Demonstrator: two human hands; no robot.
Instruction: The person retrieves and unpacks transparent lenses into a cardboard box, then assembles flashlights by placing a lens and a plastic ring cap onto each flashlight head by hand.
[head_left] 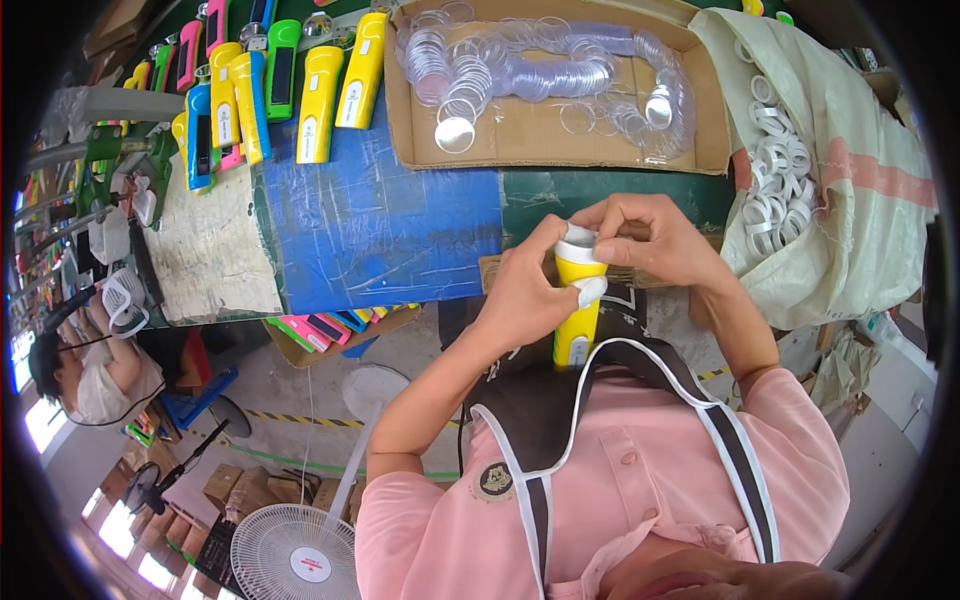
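Observation:
My left hand is wrapped round a yellow flashlight, held upright in front of my apron. Something white covers the tip of that thumb. At the flashlight's top sits a white ring around its wide mouth. My right hand pinches this ring at its right side with thumb and fingers. Whether the ring is fully seated, I cannot tell. Beyond my hands, a shallow cardboard box holds many clear round lenses. White rings lie in the open woven sack at the right.
Yellow, green, blue and pink flashlights lie at the table's far left. Blue sheeting covers part of the table. Below its edge stands a carton of colored flashlights. A white fan is at lower left; another person sits at far left.

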